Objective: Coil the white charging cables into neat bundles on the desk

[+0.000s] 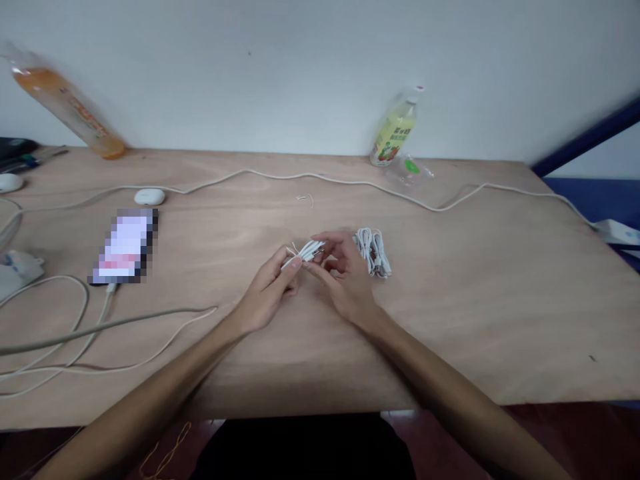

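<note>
Between my two hands is a coiled white cable (311,248), bundled into a small loop with a thin tie sticking up at its left end. My left hand (273,283) pinches the left end of the bundle between thumb and fingers. The right hand (345,270) is curled around the other end, with thumb and fingertips on the cable near a metal plug. Just right of my right hand, more coiled white cables (375,253) lie side by side on the wooden table (475,287).
Behind my hands lie small white tie scraps (305,198). A long white cord (320,176) crosses the table. To the left are a phone (125,245), a white case (149,197) and loose cables. Bottles, one orange (70,107) and one yellow (395,130), stand by the wall.
</note>
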Demonstrator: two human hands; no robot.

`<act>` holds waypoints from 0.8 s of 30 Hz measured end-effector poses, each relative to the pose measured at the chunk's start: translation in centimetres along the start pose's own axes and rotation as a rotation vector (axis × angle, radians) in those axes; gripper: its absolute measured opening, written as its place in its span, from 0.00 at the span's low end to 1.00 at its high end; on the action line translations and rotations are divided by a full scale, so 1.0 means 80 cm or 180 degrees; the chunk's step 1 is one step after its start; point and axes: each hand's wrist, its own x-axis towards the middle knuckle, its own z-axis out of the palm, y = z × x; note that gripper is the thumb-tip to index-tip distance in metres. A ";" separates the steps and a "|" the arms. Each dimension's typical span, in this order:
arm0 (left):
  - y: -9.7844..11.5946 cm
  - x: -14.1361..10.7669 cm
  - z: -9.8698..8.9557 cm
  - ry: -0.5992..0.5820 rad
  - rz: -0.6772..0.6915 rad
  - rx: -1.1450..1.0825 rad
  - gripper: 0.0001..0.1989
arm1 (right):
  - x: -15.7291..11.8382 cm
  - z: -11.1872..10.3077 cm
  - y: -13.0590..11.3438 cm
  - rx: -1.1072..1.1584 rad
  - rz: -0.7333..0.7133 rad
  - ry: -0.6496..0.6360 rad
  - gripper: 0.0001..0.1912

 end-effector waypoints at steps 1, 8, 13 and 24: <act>0.000 0.000 0.001 0.0011 0.0016 -0.0012 0.24 | 0.000 0.000 0.001 0.0006 -0.0023 0.0012 0.17; -0.002 0.000 0.002 0.0191 0.0041 0.0056 0.23 | -0.001 0.002 0.004 -0.0177 -0.0033 0.0033 0.17; -0.003 0.001 -0.005 0.0315 0.0101 0.0482 0.19 | -0.002 -0.004 -0.004 -0.0929 -0.0464 -0.0128 0.19; 0.009 -0.005 -0.010 0.0005 0.0554 0.2096 0.08 | -0.009 -0.004 -0.006 -0.2089 -0.1371 0.0175 0.10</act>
